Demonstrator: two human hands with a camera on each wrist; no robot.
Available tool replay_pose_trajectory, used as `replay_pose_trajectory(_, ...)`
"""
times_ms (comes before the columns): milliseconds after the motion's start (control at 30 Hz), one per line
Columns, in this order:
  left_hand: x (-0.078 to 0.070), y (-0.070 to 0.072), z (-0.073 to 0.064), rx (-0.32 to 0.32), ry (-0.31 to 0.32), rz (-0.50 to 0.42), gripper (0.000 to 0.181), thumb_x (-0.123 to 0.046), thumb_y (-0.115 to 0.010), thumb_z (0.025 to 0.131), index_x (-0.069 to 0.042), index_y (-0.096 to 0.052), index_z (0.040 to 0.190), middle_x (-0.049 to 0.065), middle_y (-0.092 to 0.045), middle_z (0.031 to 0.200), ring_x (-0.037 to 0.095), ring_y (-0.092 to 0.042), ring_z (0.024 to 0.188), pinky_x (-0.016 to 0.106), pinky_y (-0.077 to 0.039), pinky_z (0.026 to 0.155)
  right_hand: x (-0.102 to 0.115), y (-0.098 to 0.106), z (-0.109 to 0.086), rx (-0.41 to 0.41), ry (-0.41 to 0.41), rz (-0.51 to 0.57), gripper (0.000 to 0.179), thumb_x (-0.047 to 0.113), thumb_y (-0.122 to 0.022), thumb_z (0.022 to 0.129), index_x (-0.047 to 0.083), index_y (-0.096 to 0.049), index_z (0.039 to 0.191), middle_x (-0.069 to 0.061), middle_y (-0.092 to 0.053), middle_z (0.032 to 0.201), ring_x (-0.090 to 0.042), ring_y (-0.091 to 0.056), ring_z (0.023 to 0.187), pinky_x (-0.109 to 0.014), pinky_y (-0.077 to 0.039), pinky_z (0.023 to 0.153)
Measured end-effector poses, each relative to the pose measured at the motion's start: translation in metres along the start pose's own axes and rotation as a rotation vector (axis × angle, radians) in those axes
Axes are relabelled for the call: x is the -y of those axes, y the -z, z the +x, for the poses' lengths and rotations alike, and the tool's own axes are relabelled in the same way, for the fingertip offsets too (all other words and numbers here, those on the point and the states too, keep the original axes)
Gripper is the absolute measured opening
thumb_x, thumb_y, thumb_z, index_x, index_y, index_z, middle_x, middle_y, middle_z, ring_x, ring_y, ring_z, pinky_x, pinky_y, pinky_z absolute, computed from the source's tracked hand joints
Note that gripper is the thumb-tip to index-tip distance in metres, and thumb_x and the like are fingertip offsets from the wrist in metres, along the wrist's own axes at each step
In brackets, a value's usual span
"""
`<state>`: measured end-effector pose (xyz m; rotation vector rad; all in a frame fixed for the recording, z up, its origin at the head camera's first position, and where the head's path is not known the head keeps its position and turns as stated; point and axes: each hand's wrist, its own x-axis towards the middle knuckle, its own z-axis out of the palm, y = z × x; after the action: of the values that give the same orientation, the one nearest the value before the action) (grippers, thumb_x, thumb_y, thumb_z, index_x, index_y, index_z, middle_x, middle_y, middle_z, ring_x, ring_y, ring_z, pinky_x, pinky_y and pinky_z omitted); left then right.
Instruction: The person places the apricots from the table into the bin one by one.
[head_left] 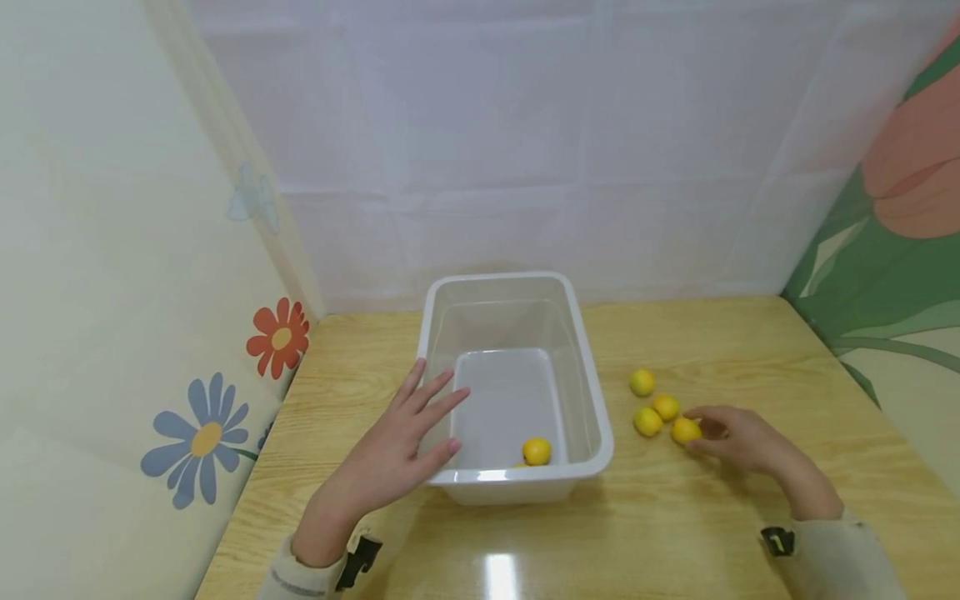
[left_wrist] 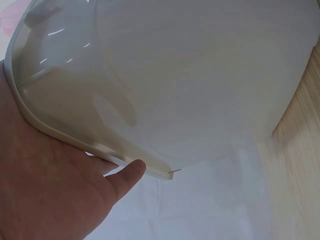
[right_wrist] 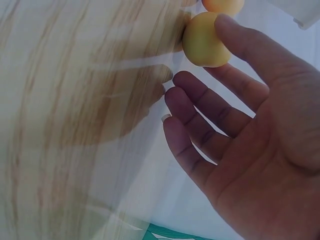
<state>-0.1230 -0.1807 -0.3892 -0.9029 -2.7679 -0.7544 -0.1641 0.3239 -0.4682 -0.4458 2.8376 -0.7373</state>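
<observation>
In the head view a pale plastic bin point(head_left: 592, 400) stands on the wooden table, with a yellow lemon point(head_left: 536, 451) near its front wall and part of another beside it. My left hand point(head_left: 397, 450) rests on the bin's left rim, fingers spread over the inside; the left wrist view shows this hand point(left_wrist: 55, 185) against the rim. On the right, my right hand point(head_left: 738, 437) pinches a lemon point(head_left: 686, 431) on the table between thumb and index finger. In the right wrist view, the thumb touches this lemon point(right_wrist: 205, 42) and the other fingers are loosely bent.
Beside the pinched lemon lie a yellow lemon point(head_left: 665, 407), a second point(head_left: 647, 422) and a greener one point(head_left: 642, 382). A white sheet point(head_left: 480, 150) hangs behind the table point(head_left: 360, 367). Flower-patterned panels flank both sides.
</observation>
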Motion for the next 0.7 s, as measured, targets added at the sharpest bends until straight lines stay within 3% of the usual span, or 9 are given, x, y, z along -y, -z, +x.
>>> replay_pose_trajectory(333, 0.000, -0.001, 0.001, -0.003, 0.000, -0.004, 0.058, -0.044, -0.059, 0.100, -0.024, -0.046, 0.154, 0.001, -0.027, 0.166, 0.036, -0.003, 0.156, 0.068, -0.025, 0.115, 0.005, 0.007, -0.004, -0.015, -0.011, -0.022, 0.047, 0.029, -0.077, 0.090, -0.001, -0.067, 0.124, -0.010, -0.070, 0.103, -0.025, -0.065, 0.092, -0.049, -0.055, 0.080)
replay_pose_trajectory(533, 0.001, -0.002, 0.000, -0.003, 0.000, -0.006, 0.058, -0.043, -0.060, 0.100, -0.025, -0.046, 0.154, 0.001, -0.027, 0.166, 0.035, -0.002, 0.157, 0.067, -0.025, 0.115, 0.019, 0.021, -0.006, -0.046, 0.025, -0.026, 0.046, 0.026, -0.076, 0.092, -0.002, -0.065, 0.127, -0.009, -0.070, 0.101, -0.023, -0.065, 0.090, -0.043, -0.055, 0.073)
replay_pose_trajectory(700, 0.002, -0.003, -0.001, -0.006, -0.001, -0.011, 0.059, -0.037, -0.063, 0.099, -0.027, -0.045, 0.154, 0.001, -0.026, 0.167, 0.036, -0.002, 0.156, 0.068, -0.025, 0.115, 0.036, 0.035, -0.006, -0.082, 0.058, -0.053, 0.045, 0.025, -0.072, 0.095, -0.002, -0.064, 0.129, -0.013, -0.071, 0.106, -0.026, -0.065, 0.092, -0.046, -0.056, 0.075)
